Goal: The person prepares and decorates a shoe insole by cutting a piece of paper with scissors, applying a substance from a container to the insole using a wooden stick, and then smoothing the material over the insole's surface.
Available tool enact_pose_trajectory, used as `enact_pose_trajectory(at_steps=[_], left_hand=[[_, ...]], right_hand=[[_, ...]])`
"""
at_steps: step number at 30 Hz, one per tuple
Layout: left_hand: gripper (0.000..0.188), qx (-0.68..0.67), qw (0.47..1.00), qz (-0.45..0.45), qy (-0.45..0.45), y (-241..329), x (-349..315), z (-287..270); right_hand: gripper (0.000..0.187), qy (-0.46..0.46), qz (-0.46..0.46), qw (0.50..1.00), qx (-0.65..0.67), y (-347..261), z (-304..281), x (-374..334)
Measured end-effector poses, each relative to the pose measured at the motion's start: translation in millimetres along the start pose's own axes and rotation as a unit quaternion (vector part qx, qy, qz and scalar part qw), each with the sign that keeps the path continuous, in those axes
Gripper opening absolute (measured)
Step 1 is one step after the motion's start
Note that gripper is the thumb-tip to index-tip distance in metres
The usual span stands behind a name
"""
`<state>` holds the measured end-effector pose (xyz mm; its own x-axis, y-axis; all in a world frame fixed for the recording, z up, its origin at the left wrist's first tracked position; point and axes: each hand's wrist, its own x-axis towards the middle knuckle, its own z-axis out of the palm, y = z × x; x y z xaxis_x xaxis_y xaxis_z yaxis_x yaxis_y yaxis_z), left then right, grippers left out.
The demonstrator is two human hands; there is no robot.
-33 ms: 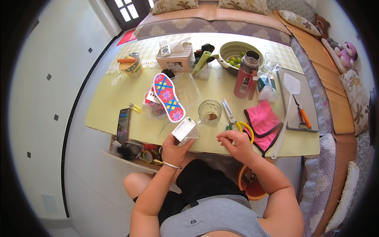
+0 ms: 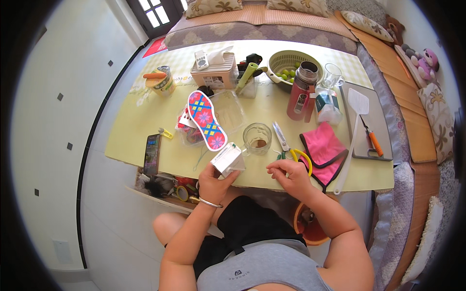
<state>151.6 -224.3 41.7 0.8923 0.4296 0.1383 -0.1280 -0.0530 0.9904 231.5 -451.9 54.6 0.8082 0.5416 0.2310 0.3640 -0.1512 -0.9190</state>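
My left hand (image 2: pixel 217 183), with a silver bangle at the wrist, is closed around a small white box (image 2: pixel 228 160) at the table's near edge. Just beyond the box is a glass mug (image 2: pixel 257 139) with some brown stuff at its bottom. My right hand (image 2: pixel 290 175) hovers over the near edge, its fingers curled together; whether anything is pinched in them cannot be made out. Closest to that hand are scissors (image 2: pixel 294 154) with yellow handles and a pink cloth (image 2: pixel 324 150) with dark trim. A patterned insole (image 2: pixel 208 120) lies beyond the box, on a clear plastic tray (image 2: pixel 233 109).
A phone (image 2: pixel 152 154) lies at the left, above an open drawer (image 2: pixel 170 191) of odds and ends. Farther back stand a tissue box (image 2: pixel 213 76), a colander (image 2: pixel 286 65) of green fruit and a red thermos (image 2: pixel 302 94). On the right are a fly swatter (image 2: pixel 358 103) and a cutting board (image 2: pixel 381 140).
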Motion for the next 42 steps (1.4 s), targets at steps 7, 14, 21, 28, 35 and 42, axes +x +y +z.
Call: enact_pose_trajectory(at_steps=[7,14,21,28,35,42], left_hand=[[0.046,0.209,0.972,-0.001,-0.108,55,46,-6],[0.043,0.452,0.868,0.03,-0.204,95,84,9],[0.044,0.529,0.816,0.055,-0.226,99,98,16],[0.045,0.576,0.78,0.039,-0.242,107,103,22],[0.046,0.604,0.756,0.04,-0.249,108,106,25],[0.046,0.618,0.744,0.032,-0.252,111,106,27]], right_hand=[[0.013,0.064,0.023,0.996,0.058,13,-2,10],[0.012,0.108,0.019,0.993,0.05,37,2,11],[0.012,0.149,0.008,0.988,0.028,53,7,4],[0.013,0.15,0.008,0.989,0.019,56,8,5],[0.012,0.158,-0.018,0.987,-0.003,56,9,5],[0.011,0.163,-0.047,0.984,-0.046,53,9,5]])
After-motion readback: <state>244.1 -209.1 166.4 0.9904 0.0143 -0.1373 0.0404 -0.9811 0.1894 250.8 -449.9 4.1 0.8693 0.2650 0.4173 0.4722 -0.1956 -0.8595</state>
